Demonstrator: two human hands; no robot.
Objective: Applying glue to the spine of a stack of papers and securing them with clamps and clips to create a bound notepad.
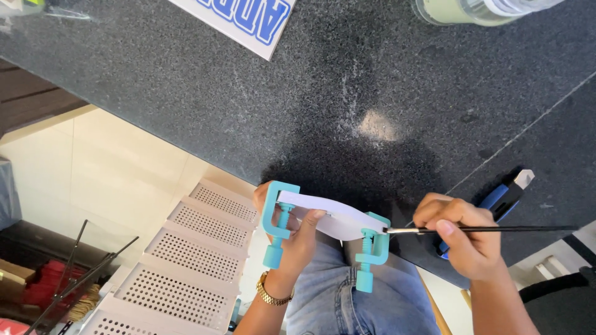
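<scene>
My left hand (297, 239) is closed around a white strip (335, 218), thumb lying on top of it and fingers curled underneath. The strip is curved and runs from nine o'clock to three o'clock just below the middle of my view, over my lap in blue jeans (357, 298). A teal screw clamp (277, 220) bites its nine o'clock end, and a second teal clamp (371, 248) bites its three o'clock end; both screw handles point down toward six o'clock. A gold watch (271, 293) sits on that wrist.

My right hand (462, 239) is at four o'clock, pinching a thin black brush (496, 229) between thumb and fingers. The brush lies level, its handle reaching out toward three o'clock and its metal tip touching the strip right at the second clamp.

Partly hidden behind my right hand, a blue utility knife (506, 198) rests on the dark speckled counter (347, 99). At twelve o'clock a white sign with blue letters (242, 18) lies on the counter, and at one o'clock stands a glass jar (472, 9). At eight o'clock white perforated trays (186, 260) are stacked stepwise.
</scene>
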